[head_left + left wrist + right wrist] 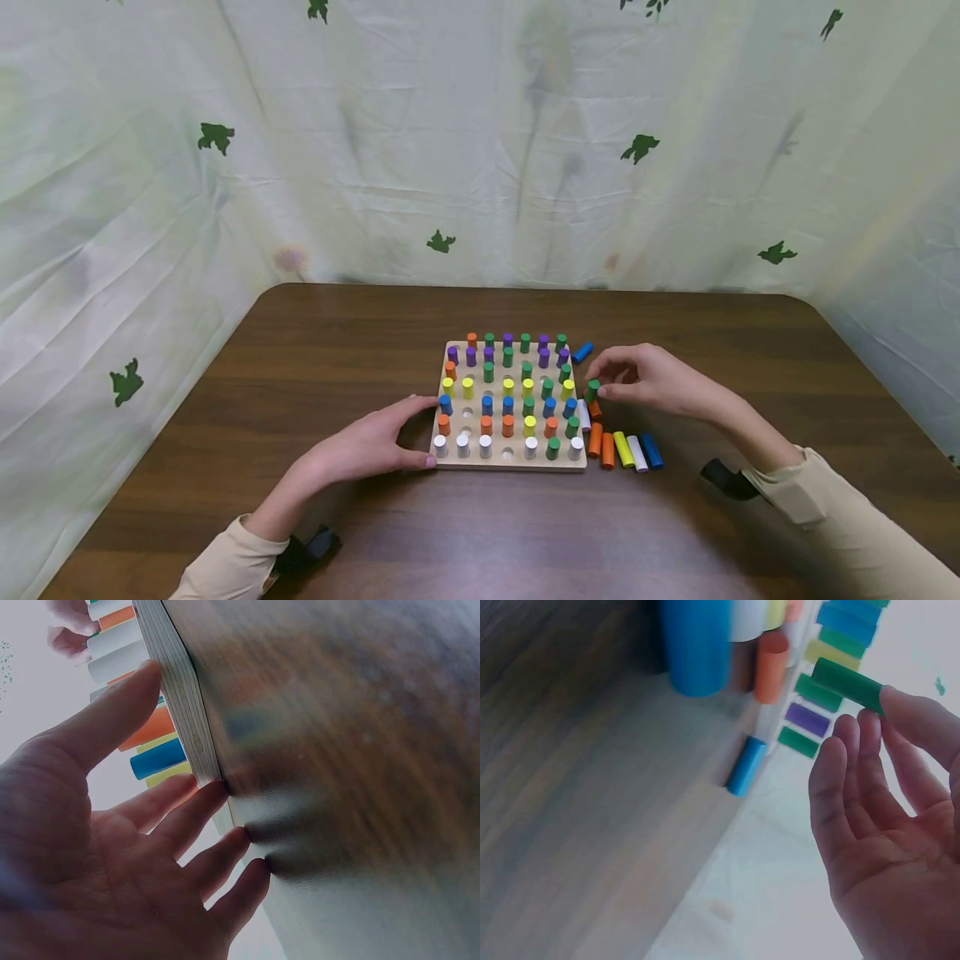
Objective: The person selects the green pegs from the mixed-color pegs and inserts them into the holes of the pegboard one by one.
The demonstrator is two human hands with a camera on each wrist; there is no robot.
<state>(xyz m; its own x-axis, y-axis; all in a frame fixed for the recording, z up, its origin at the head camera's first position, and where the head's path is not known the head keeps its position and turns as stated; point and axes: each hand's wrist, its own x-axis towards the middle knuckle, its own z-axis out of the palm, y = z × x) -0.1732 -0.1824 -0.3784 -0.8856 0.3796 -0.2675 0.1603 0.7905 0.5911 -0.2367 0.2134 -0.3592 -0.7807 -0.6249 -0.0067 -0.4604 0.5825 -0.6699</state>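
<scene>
A wooden pegboard [487, 463] stands on the table with coloured pegs upright in rows and a few bare holes. At its left side my left hand [367, 446] is spread, thumb and fingertips touching the edge. In the left wrist view its fingers [199, 817] reach fairly straight along the board's side. My right hand [660, 379] pinches a green peg [592, 390] between thumb and fingers just off the board's right edge. The right wrist view shows that green peg [847, 684] held by one end, above the table.
Loose pegs lie right of the board: a yellow peg [623, 450], a blue peg [651, 452], white and several orange ones [607, 451]. Another blue peg [582, 353] lies by the far right corner. A pale cloth [480, 167] with leaf shapes hangs behind the table.
</scene>
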